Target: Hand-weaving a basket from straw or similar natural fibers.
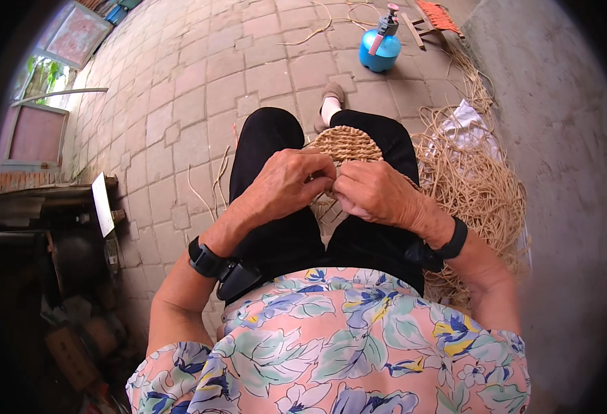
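Woven piece (pixel 348 143) sat between the knees, close by the right one, rounded edge pointing away from the body. Left hand (pixel 293 172) and right hand (pixel 376 190) were both curled in narrow at its near edge, fingers bunched, gripping the work from either side. Couldn't tell which strand was between the fingertips; knuckles hid it.

Risks, as I read them:

1. Uneven tension. Nothing but the hands and maybe the lap looked to be bracing the piece. One hand pulling harder than the other could skew the rows or pucker the rounded edge.

2. Slack. If either pinch eased mid-tuck, the last strand could back out and the near edge loosen.

3. Snag. Cord heap (pixel 472 193) by the right leg was a loose tangle, partly over a white sheet (pixel 467 119). A length drawn from it fast could knot or drag the heap along. The right wristband (pixel 455 238) was close enough to catch a loop.

4. Feet. Stray cords (pixel 220 181) lay on the paving (pixel 172 124) by the left leg; a shifted foot could pin one.

5. Spray bottle (pixel 379 52) stood ahead, beyond the shoe (pixel 332 92). Low risk: a leg stretched out could tip it.
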The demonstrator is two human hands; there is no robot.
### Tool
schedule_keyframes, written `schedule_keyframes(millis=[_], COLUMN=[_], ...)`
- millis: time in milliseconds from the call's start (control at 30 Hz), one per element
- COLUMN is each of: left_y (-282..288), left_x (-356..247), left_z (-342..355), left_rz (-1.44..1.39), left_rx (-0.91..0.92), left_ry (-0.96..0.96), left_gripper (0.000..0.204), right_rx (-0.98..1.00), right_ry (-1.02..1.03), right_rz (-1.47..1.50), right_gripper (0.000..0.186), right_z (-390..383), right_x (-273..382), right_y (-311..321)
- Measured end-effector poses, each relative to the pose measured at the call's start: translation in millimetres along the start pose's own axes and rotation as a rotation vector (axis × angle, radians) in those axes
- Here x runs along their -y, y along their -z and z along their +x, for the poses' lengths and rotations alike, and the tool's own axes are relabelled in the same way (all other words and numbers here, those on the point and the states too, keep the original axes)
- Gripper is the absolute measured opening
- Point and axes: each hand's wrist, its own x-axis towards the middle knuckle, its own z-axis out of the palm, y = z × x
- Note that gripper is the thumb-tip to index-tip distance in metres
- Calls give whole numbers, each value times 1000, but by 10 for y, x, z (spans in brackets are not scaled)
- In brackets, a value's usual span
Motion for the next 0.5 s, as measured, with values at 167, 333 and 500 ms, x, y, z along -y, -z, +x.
schedule_keyframes(millis=[167,333,500], left_y=[22,11,-14], left_x=[10,44,-52], left_z=[-5,-24,-59], left_rz=[-46,-77,-54], left_rx=[22,39,33], left_ry=[4,22,56], left_gripper=[11,10,15], right_rx=[-82,-93,-103], right_ry=[-36,-79,-132], right_rz=[-45,-75,25], right_gripper=[14,16,15], right_z=[-6,-46,-52], right_x=[34,14,21], right_y=[-43,-77,-63])
